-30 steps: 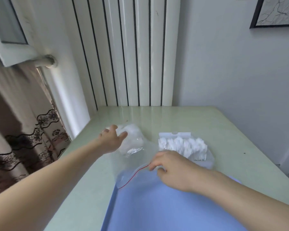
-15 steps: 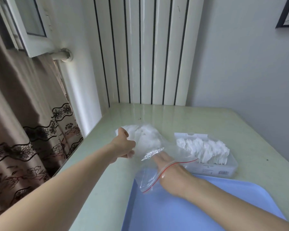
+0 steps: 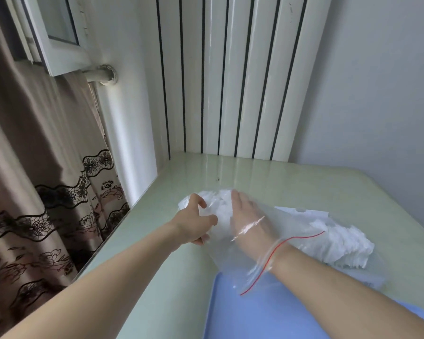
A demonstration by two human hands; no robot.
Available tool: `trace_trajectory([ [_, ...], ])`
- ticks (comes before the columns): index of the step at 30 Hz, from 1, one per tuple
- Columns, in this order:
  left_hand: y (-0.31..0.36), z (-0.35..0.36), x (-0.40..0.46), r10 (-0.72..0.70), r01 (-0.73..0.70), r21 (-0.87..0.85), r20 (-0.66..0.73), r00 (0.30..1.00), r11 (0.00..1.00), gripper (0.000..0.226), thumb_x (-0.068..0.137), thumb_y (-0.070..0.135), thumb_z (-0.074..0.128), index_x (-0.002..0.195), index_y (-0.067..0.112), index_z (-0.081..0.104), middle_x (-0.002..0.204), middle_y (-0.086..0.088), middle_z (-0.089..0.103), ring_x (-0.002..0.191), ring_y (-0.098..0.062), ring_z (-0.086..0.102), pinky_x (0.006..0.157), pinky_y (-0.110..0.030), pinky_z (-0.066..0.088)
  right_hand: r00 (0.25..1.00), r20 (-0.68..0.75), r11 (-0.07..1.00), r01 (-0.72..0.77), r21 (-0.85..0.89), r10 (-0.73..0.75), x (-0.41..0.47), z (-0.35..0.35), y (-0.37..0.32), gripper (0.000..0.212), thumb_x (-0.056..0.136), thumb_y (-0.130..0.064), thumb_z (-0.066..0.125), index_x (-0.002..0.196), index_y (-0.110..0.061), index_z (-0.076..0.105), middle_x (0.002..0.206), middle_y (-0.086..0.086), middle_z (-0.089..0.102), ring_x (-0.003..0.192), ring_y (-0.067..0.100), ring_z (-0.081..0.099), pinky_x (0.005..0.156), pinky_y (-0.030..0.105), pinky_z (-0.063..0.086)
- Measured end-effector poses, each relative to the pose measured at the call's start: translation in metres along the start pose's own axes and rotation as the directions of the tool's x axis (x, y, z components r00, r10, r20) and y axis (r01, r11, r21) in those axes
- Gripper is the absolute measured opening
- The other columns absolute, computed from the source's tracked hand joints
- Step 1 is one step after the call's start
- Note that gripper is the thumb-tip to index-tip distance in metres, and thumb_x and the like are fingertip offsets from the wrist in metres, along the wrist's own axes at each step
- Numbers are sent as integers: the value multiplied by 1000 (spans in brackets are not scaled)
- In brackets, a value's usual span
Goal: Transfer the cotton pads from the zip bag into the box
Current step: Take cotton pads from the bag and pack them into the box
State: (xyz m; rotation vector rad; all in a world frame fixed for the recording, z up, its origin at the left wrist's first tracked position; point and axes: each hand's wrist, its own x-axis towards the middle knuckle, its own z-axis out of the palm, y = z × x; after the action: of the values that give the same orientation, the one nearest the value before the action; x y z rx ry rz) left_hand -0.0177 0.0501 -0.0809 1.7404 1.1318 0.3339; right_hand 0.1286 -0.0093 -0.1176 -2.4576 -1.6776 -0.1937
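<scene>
Head view shows the left hand [image 3: 196, 220] holding the closed end of the zip bag [image 3: 233, 250] from outside, its thumb and fingers curled round the film and the wad within. The right hand [image 3: 249, 218] is thrust in through the bag's mouth up to the wrist, the red zip line [image 3: 274, 250] lying across the forearm. Its fingers look fairly straight, reaching toward the cotton pads [image 3: 218, 204] bunched just ahead of the fingertips; through the crinkled film I cannot tell whether they have closed on any.

The box [image 3: 375, 275] sits to the outside of the right wrist, near it, already heaped with white pads [image 3: 345, 245], its flap up behind. A blue tray [image 3: 267, 314] lies under the right forearm, on the worktop [image 3: 157, 277].

The pads should be nearly weightless, soft and compressible, likely to cling together and shed singles if pinched loosely. A gathered handful between thumb and fingertips looks the sounder hold. The film is thin and slippery, so the left grip on the closed end is what keeps the bag from following the hand out.

Beyond the left grip the worktop runs a short way to its edge, with the curtain [image 3: 47, 167] below; a loose pad flicked that way would drop. Ahead of both hands the surface is open up to the radiator [image 3: 230, 81]. The path from bag mouth to box is short, though the box's heap leaves little room on top.
</scene>
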Motion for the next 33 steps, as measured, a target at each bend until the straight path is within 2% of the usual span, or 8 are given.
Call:
trace_trajectory([
  [5, 0, -3, 5, -1, 0, 71, 10, 1000, 997, 34, 90, 32, 62, 114, 24, 40, 83, -9, 60, 65, -25, 62, 70, -30, 59, 998, 58, 1000, -31, 2, 30, 9, -15, -5, 51, 107, -30, 32, 151, -7, 25, 149, 14, 34, 136, 27, 42, 106, 36, 39],
  [13, -4, -1, 11, 2, -5, 115, 31, 1000, 993, 33, 89, 29, 60, 114, 22, 39, 87, -12, 66, 65, -25, 66, 72, -33, 61, 989, 90, 944, -137, 300, 115, 20, -14, -5, 44, 99, -35, 50, 129, -3, 43, 128, 17, 55, 113, 34, 57, 90, 37, 46],
  [16, -4, 0, 13, 11, -12, 118, 5, 1000, 993, 32, 90, 30, 61, 112, 20, 41, 92, -14, 68, 65, -26, 66, 72, -35, 62, 979, 102, 943, -196, 269, 174, 20, -18, -2, 54, 98, -44, 49, 135, -6, 45, 127, 12, 59, 117, 29, 59, 92, 33, 46],
  [20, -3, 0, 18, 39, -25, 148, -89, 995, 989, 26, 90, 29, 62, 108, 16, 48, 88, -11, 66, 66, -27, 66, 74, -39, 62, 973, 84, 927, -230, 298, 215, 20, -18, 2, 40, 98, -41, 48, 128, -17, 57, 124, 8, 64, 117, 28, 60, 93, 31, 47],
  [23, -2, 0, 22, 54, -33, 133, -155, 986, 991, 21, 86, 21, 62, 104, 11, 55, 87, -7, 67, 67, -25, 65, 74, -39, 62, 944, 132, 827, -327, 457, 301, 15, -20, 6, 38, 95, -32, 53, 130, -17, 60, 128, 10, 64, 119, 29, 59, 97, 31, 45],
  [26, 4, -1, 24, 58, -25, 150, -222, 973, 988, 20, 81, 14, 59, 93, 2, 68, 71, -2, 74, 64, -20, 62, 67, -28, 55, 913, 222, 675, -404, 617, 343, 2, -27, 9, 24, 88, -26, 53, 105, -17, 68, 108, 6, 70, 100, 27, 64, 82, 29, 48],
  [29, 14, 1, 19, 51, -11, 173, -228, 972, 985, 23, 76, 8, 54, 76, 1, 76, 58, -1, 70, 59, -19, 59, 65, -29, 56, 934, 147, 732, -348, 586, 327, -16, -29, 12, 30, 87, -27, 54, 113, -13, 62, 113, 11, 69, 104, 30, 64, 83, 32, 48],
  [33, 19, 2, 16, 67, -3, 257, -244, 968, 966, 21, 75, 9, 51, 67, 3, 69, 67, -5, 75, 63, -24, 63, 66, -32, 58, 989, 27, 958, -147, 244, 145, -36, -39, 12, 39, 90, -19, 50, 128, -13, 49, 125, 10, 59, 118, 30, 59, 93, 35, 47],
])
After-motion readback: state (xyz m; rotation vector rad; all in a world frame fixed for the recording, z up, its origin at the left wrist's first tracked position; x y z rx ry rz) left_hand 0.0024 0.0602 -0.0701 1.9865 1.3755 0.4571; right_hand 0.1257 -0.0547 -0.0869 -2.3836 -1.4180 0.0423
